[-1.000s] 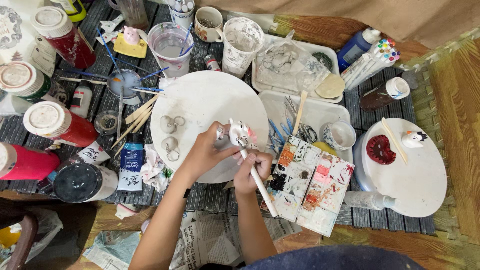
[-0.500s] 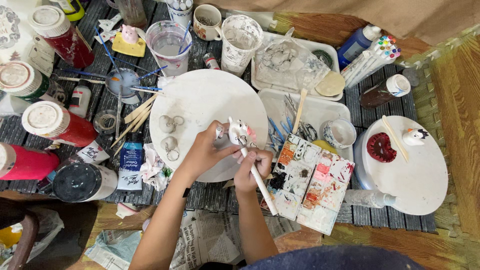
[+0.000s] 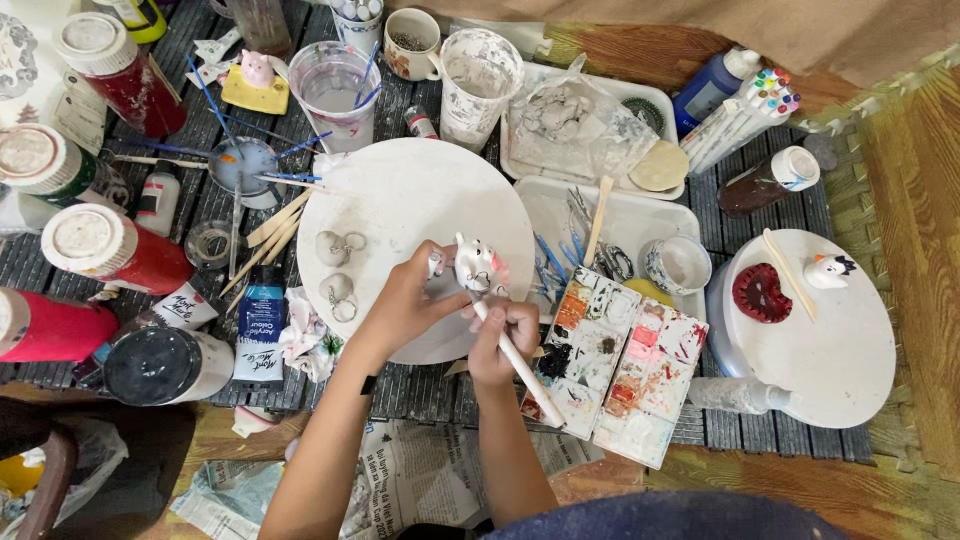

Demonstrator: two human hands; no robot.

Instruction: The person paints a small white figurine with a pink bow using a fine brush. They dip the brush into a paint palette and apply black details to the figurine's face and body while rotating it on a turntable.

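Over the round white board [image 3: 400, 190], the left hand [image 3: 405, 305] pinches a small white clay figurine [image 3: 474, 265] with pink touches, its fingers closed around the figurine's left side. Just below the figurine, the right hand [image 3: 497, 335] grips a white-handled paintbrush [image 3: 520, 365], its tip meeting the figurine's underside and its handle slanting down toward the stained paint palette [image 3: 620, 365] right of the board. Two grey clay keyring pieces [image 3: 335, 270] lie on the board, left of the left hand.
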